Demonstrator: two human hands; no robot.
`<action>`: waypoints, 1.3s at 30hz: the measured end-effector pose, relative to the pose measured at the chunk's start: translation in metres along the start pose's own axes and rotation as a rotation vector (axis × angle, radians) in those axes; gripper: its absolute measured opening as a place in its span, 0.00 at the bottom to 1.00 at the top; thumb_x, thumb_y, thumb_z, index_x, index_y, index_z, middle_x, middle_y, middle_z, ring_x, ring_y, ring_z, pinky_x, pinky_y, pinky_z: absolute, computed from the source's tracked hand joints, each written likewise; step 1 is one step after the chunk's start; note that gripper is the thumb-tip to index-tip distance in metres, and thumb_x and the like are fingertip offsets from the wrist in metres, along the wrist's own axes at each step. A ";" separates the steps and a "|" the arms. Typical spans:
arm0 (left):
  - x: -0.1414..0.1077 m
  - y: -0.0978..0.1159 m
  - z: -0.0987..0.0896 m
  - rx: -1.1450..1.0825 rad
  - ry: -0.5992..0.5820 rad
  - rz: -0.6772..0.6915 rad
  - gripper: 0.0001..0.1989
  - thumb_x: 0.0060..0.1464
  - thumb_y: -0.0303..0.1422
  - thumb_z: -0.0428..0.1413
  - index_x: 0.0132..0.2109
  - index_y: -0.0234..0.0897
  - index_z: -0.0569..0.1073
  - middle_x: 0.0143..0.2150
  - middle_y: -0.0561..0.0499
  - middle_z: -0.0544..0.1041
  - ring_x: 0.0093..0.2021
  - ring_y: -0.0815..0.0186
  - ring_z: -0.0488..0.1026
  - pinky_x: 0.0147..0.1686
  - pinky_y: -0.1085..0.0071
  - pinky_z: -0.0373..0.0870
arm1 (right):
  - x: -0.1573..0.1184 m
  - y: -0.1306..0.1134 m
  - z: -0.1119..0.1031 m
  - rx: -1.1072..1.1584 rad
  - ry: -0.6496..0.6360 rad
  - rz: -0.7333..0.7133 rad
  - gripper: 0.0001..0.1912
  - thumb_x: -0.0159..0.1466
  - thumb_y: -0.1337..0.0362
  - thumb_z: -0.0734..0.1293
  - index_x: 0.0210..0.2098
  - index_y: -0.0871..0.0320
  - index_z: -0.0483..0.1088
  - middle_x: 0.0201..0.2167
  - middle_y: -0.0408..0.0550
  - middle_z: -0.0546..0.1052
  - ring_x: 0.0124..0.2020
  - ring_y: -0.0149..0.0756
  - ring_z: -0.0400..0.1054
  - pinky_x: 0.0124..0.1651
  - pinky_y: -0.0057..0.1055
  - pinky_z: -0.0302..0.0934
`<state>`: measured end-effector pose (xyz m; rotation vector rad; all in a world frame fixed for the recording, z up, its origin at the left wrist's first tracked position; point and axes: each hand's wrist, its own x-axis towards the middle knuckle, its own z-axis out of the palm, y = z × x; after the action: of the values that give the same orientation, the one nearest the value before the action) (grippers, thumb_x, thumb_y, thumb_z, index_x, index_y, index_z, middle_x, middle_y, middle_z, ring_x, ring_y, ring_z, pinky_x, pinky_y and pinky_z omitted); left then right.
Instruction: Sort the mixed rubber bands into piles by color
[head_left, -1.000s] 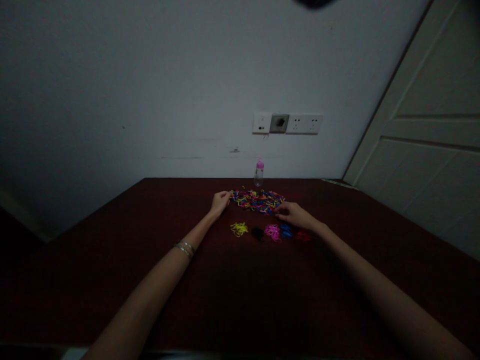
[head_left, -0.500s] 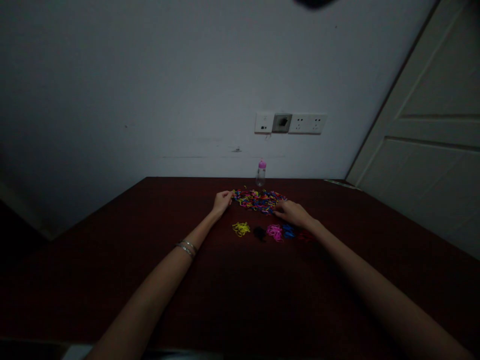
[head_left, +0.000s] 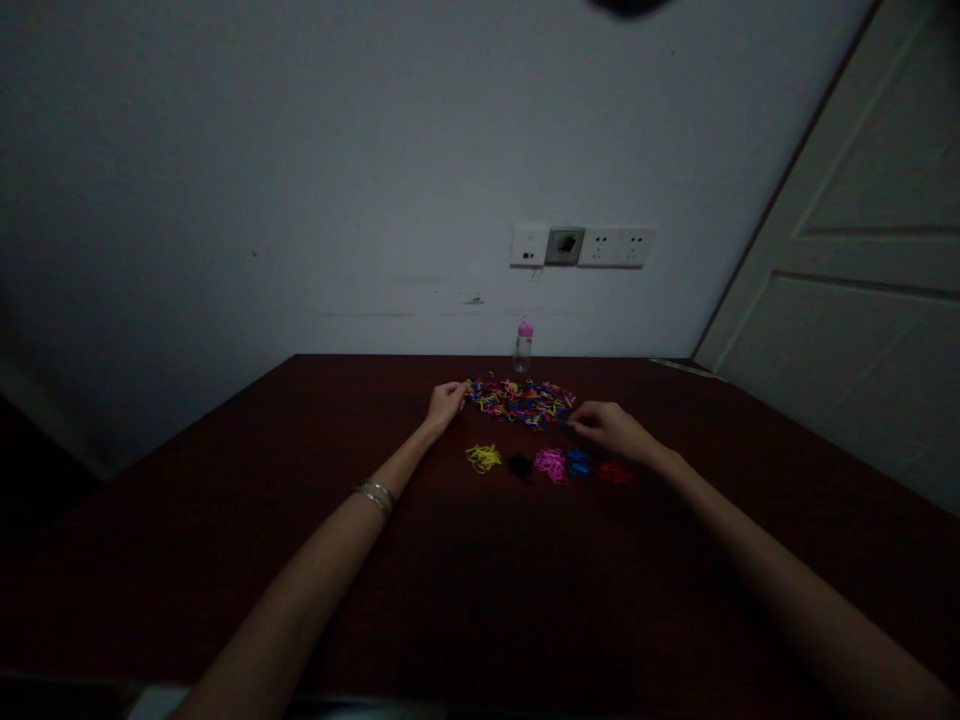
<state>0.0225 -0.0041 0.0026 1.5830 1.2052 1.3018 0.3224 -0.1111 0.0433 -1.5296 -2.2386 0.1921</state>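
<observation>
A mixed pile of small coloured rubber bands is spread out on the dark red table. At its left edge rests my left hand, fingers drawn together by the bands; what they hold, if anything, is too small to tell. My right hand is just off the pile's right side, thumb and finger pinched on what looks like a blue rubber band. Nearer to me lies a row of sorted bands: a yellow bunch, a black bunch, a pink bunch, a blue bunch and a red bunch.
Behind the pile stands a clear bottle with a pink cap, close to the wall. Sockets are set in the wall above the table. A pale panelled door is on the right.
My right hand has drawn back to the right from the pile with the blue band, uncovering the red bunch. My left hand stays where it was.
</observation>
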 end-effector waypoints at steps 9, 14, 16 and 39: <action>-0.001 0.001 0.000 0.013 -0.001 0.005 0.17 0.48 0.42 0.49 0.30 0.31 0.73 0.13 0.59 0.59 0.14 0.75 0.53 0.18 0.77 0.49 | -0.045 -0.009 -0.016 0.001 -0.184 -0.008 0.12 0.59 0.58 0.61 0.34 0.55 0.74 0.36 0.49 0.76 0.35 0.37 0.69 0.41 0.32 0.62; -0.001 0.001 -0.001 0.028 0.002 -0.006 0.18 0.49 0.42 0.49 0.31 0.31 0.74 0.13 0.58 0.59 0.14 0.75 0.53 0.17 0.77 0.49 | -0.044 -0.007 -0.015 0.035 -0.212 -0.022 0.14 0.59 0.55 0.61 0.36 0.55 0.74 0.37 0.48 0.76 0.36 0.37 0.70 0.40 0.31 0.63; 0.000 0.000 -0.001 0.032 0.001 -0.006 0.18 0.49 0.42 0.49 0.31 0.30 0.74 0.13 0.58 0.59 0.15 0.75 0.53 0.17 0.77 0.49 | -0.042 0.002 -0.017 0.046 -0.153 -0.023 0.15 0.59 0.54 0.61 0.36 0.55 0.75 0.37 0.49 0.76 0.37 0.38 0.70 0.40 0.32 0.63; -0.038 0.063 0.083 0.857 -0.545 0.449 0.06 0.45 0.33 0.56 0.32 0.38 0.76 0.32 0.46 0.76 0.38 0.60 0.71 0.36 0.72 0.63 | -0.056 0.109 0.019 -0.185 0.139 0.192 0.26 0.62 0.50 0.55 0.51 0.58 0.68 0.55 0.56 0.67 0.56 0.47 0.60 0.56 0.46 0.55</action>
<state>0.1147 -0.0569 0.0344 2.7188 1.1317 0.4790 0.4251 -0.1182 -0.0263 -1.7973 -2.0482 -0.0661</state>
